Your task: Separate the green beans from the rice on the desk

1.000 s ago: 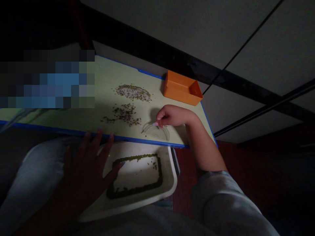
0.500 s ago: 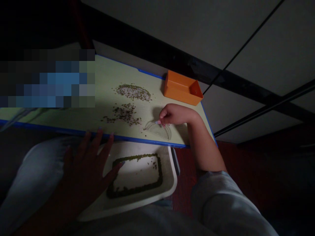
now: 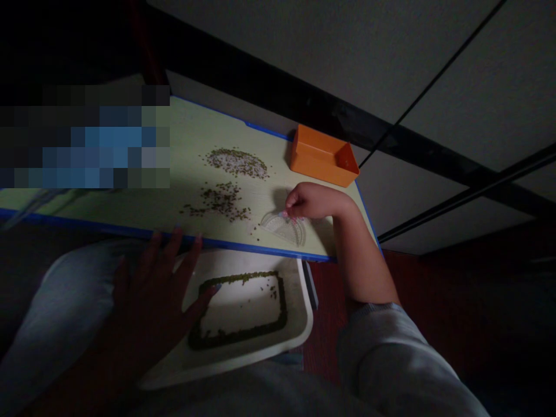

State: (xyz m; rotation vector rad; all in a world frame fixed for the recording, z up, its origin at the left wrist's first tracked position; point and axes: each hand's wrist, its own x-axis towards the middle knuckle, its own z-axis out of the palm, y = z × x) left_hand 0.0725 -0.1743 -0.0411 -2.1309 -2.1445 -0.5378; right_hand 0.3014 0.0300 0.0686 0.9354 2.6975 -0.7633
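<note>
My right hand [image 3: 306, 201] is closed, its fingertips pinching a clear half-round protractor [image 3: 282, 227] low over the tabletop. The hand partly covers the protractor's straight side. Left of it, a loose scatter of small dark beans or seeds [image 3: 221, 200] spreads over the pale board. A rounder, paler pile of seeds [image 3: 238, 162] lies behind that. My left hand [image 3: 152, 284] is open with fingers spread, its thumb reaching over a white basin [image 3: 304, 324]. Green-brown seeds [image 3: 243, 336] line the basin's bottom edges, with a few loose ones inside.
An orange open box [image 3: 321, 159] stands at the table's far right corner. The pale table [image 3: 182, 145] has a blue rim. Someone in blue, pixelated [image 3: 113, 139], is at the left. Pale panels [image 3: 456, 87] rise behind the table, and dark red floor [image 3: 324, 313] shows at right.
My right hand and the protractor have shifted slightly to the right, away from the scattered seeds. My left hand stays spread over the basin.
</note>
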